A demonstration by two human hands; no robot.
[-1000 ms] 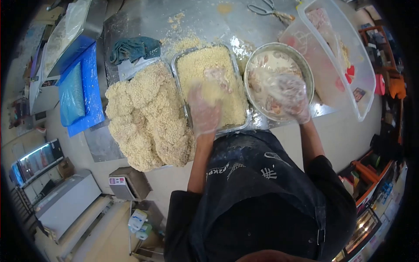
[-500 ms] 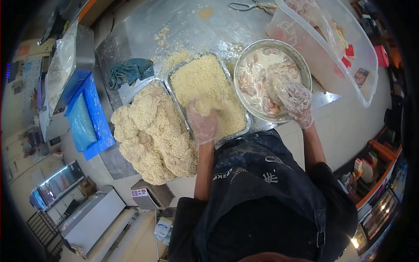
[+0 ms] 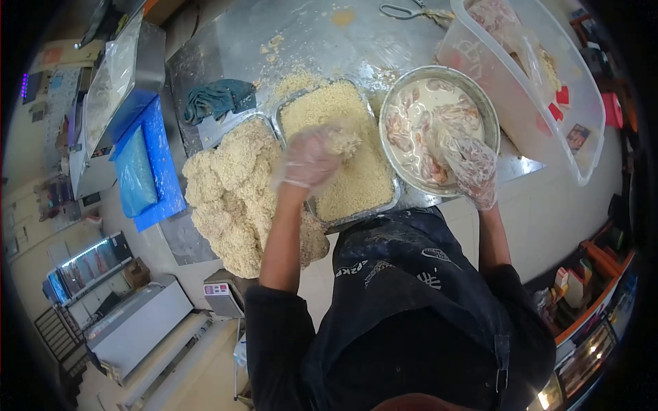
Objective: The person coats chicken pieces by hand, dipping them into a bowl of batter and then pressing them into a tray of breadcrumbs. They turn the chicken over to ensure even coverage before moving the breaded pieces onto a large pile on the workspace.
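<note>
My left hand (image 3: 312, 161), in a clear plastic glove, is closed on a crumb-coated chicken piece (image 3: 345, 140), slightly blurred, above the metal tray of pale crumbs (image 3: 353, 188). To its left is a big heap of crumb-coated pieces (image 3: 229, 185), partly hidden by my forearm. My right hand (image 3: 469, 164), also gloved and smeared with batter, reaches into a round metal bowl (image 3: 495, 123) of milky batter. Its fingers curl down onto a wet raw chicken piece (image 3: 445, 140); the fingertips are hard to see. More raw chicken pieces (image 3: 399, 130) lie in the batter.
A large clear plastic bin (image 3: 541, 103) with bagged contents stands right of the bowl. A teal cloth (image 3: 218, 99) lies behind the heap, and scissors (image 3: 401, 11) at the far edge of the metal table (image 3: 295, 34). Loose crumbs (image 3: 296, 83) are scattered behind the tray.
My left hand has lifted and moved slightly up and left over the crumb tray with the coated piece. My right hand stays in the bowl. The whole view has shifted a little.
</note>
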